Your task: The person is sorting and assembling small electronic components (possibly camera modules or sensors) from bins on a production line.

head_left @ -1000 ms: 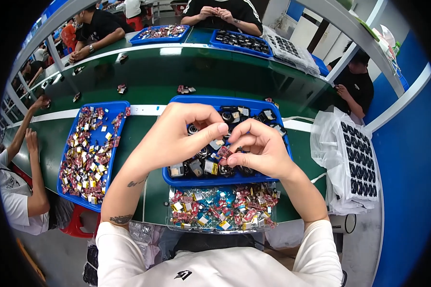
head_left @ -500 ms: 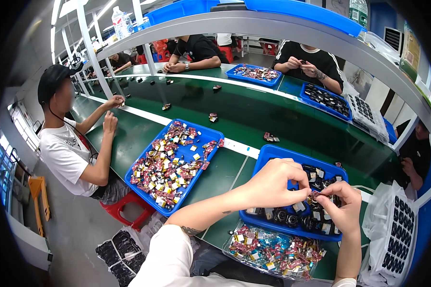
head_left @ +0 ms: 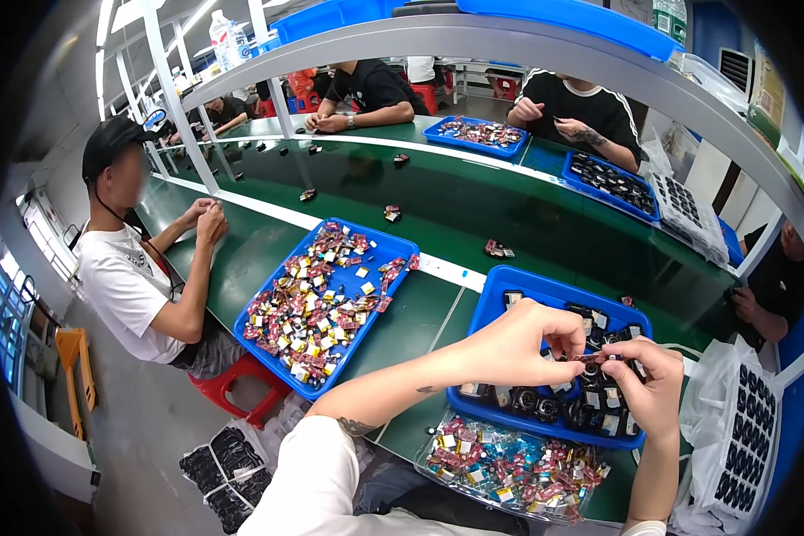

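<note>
Both of my hands meet over a blue tray (head_left: pixel 545 431) full of black round watch-like parts (head_left: pixel 547 407). Between their fingertips is a small red circuit board (head_left: pixel 590 358), pinched by my left hand (head_left: pixel 529 344) at one end and by my right hand (head_left: pixel 649 380) at the other. Its details are too small to make out. In front of that tray, near my body, a clear plastic tray holds a heap of red circuit boards (head_left: pixel 509 473) with white, yellow and blue bits.
To the left stands another blue tray (head_left: pixel 344 284) of red boards. Beyond runs a green conveyor belt (head_left: pixel 438 210) with scattered boards. A co-worker (head_left: pixel 138 286) sits at the left; others sit across. Stacked white trays (head_left: pixel 732 438) of black parts stand right. A grey shelf (head_left: pixel 420 37) crosses overhead.
My hands have shifted slightly right, the board still between them. Boards on the belt have moved left. The left co-worker's hands have come together; a person opposite has drawn their hands apart.
</note>
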The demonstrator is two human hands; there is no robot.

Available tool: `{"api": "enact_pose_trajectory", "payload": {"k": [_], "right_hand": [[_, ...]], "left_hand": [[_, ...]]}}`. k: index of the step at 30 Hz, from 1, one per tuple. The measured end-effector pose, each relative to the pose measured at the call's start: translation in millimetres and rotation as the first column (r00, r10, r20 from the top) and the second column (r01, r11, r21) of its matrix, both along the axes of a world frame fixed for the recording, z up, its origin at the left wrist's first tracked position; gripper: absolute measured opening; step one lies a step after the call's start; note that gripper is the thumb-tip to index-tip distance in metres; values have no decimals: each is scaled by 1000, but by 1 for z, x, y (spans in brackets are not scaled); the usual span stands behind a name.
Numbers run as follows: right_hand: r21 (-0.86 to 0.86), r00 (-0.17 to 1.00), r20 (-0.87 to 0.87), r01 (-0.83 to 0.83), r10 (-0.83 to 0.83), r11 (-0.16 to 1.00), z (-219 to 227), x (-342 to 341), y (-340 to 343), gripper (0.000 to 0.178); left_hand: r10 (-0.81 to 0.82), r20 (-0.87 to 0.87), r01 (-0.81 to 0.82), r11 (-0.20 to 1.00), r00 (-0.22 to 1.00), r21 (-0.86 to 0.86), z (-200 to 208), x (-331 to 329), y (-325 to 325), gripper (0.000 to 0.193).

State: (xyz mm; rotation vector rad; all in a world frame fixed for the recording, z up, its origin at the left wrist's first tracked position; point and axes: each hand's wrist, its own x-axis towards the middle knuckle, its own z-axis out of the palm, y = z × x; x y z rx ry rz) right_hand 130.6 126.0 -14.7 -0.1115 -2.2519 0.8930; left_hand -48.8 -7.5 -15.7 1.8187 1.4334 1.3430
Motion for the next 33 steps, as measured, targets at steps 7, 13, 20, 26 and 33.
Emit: {"api": "enact_pose_trajectory", "payload": {"k": [7,13,20,26,33], "right_hand": [[69,997,-72,-19,24,997,1,-3,-11,17],[15,999,-43,8,-8,1000,0,-1,-9,12],[-184,997,-32,-68,63,981,-3,-2,-6,16],[-556,992,-61,-127,113,821,-7,3,-1,9],[-555,968,-117,-249,221,794,-9,3,-1,8]], "left_hand": [[-152,188,172,981,970,-93,-9,5,3,17],[30,49,-34,997,998,64,-9,7,2,15],[2,224,9,999,975,-49,-15,6,5,18],[-19,241,29,999,970,-38,-8,6,3,16],[-99,420,144,987,902,-77,-9,6,4,16]]}}
